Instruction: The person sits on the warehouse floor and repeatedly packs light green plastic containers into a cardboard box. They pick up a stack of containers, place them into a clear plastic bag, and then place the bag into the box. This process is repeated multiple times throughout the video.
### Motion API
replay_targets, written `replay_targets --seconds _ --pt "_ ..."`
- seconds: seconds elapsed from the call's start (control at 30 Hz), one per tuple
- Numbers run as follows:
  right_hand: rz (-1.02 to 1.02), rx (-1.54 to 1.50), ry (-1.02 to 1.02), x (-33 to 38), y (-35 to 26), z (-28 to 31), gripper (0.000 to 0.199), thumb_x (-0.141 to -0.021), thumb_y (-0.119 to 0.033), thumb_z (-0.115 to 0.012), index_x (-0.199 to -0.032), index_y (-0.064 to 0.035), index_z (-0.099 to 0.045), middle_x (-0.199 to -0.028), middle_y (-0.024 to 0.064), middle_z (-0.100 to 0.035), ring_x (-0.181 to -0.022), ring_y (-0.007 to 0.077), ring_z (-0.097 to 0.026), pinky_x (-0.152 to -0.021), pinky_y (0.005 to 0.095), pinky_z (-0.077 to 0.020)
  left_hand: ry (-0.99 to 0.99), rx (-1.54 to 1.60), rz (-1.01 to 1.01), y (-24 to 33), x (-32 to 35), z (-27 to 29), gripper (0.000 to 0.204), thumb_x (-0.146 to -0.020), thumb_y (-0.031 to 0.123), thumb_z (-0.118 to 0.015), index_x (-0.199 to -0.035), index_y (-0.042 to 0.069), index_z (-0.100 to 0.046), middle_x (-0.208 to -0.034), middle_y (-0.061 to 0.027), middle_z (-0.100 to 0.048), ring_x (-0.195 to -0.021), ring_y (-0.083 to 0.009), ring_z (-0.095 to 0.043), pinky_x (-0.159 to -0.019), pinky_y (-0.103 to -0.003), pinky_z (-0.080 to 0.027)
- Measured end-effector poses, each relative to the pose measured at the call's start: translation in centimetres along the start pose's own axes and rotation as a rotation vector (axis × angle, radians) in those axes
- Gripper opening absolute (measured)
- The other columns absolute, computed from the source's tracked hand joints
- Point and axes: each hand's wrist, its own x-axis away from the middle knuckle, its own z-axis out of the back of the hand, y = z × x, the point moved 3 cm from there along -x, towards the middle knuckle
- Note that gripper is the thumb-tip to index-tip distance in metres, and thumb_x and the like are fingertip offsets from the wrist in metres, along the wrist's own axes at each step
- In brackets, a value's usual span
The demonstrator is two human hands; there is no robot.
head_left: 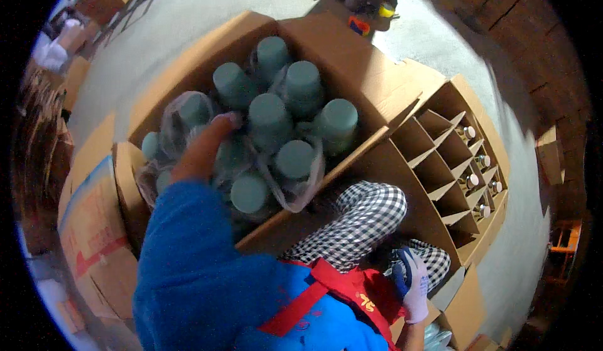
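My left hand [224, 125] reaches into a large cardboard box [317, 191], down among several dull-green, round-ended containers [270, 115]. Beside a middle container, its fingers are foreshortened and partly hidden, so any grip is unclear. Some containers sit in clear plastic bags [290, 197], and a bag covers the one left of this hand. In a lavender glove with dark blue areas, my right hand [413, 282] lies low by my checked trouser leg [377, 210], its fingers fairly straight. I make out nothing held in it.
On the right stands a divided carton [440, 166] with several pale-capped bottles [471, 180] in its far cells. Open box flaps [94, 225] spread at the left. Dark items stand on the floor [207, 2] at the top. An orange object [568, 235] is far right.
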Motion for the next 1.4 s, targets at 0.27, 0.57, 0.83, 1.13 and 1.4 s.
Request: replay_targets --seconds 0.27,0.57,0.83,1.13,1.4 --pt "0.119 -0.100 0.096 -0.2 1.9 -1.4 0.034 -0.093 -0.015 -0.058 -0.123 -0.0011 -0.061 -0.125 0.0203 -0.062 -0.116 0.0368 -0.057 -0.101 0.0415 -0.0429 0.044 1.420 -0.058 0.1 16.7 19.5 0.030 -0.097 0.012 -0.050 -0.124 0.001 -0.056 -0.110 -0.0107 -0.067 -0.097 -0.0252 -0.065 -0.092 -0.039 -0.052" --pt "0.123 -1.838 0.449 -16.9 8.3 8.6 0.070 -0.097 -0.063 -0.037 -0.142 -0.0099 -0.046 -0.132 0.0080 -0.057 -0.114 0.0216 -0.057 -0.097 0.0363 -0.0461 -0.142 0.323 -1.130 27.3 22.1 14.0 0.053 -0.091 0.029 -0.064 -0.137 0.006 -0.052 -0.142 -0.0154 -0.049 -0.133 -0.0264 -0.044 -0.114 -0.038 -0.030" --pt "0.025 -0.457 0.648 -7.3 6.0 13.4 0.035 -0.099 -0.028 -0.052 -0.119 -0.0024 -0.064 -0.113 0.0059 -0.066 -0.097 0.0163 -0.062 -0.087 0.0296 -0.0490 0.002 0.906 -0.972 49.7 13.1 15.8 0.037 -0.100 0.025 -0.046 -0.126 0.001 -0.057 -0.125 -0.0131 -0.060 -0.119 -0.0231 -0.054 -0.101 -0.040 -0.044" --pt "0.319 -0.030 0.850 -0.4 9.4 18.6 0.039 -0.102 -0.035 -0.044 -0.108 -0.0041 -0.069 -0.101 0.0133 -0.069 -0.089 0.0233 -0.064 -0.082 0.0335 -0.0496 -0.078 0.464 -1.566 45.8 27.3 11.8 0.044 -0.100 0.030 -0.044 -0.131 0.000 -0.054 -0.125 -0.0172 -0.060 -0.118 -0.0295 -0.056 -0.101 -0.045 -0.044" --pt "0.312 -0.259 0.823 -5.4 6.5 13.6 0.039 -0.092 -0.040 -0.056 -0.102 -0.0049 -0.070 -0.107 0.0154 -0.069 -0.103 0.0286 -0.065 -0.094 0.0390 -0.0469 0.057 0.863 -1.286 44.6 19.0 14.4 0.036 -0.101 0.019 -0.043 -0.131 0.002 -0.055 -0.131 -0.0196 -0.058 -0.125 -0.0335 -0.052 -0.108 -0.043 -0.037"
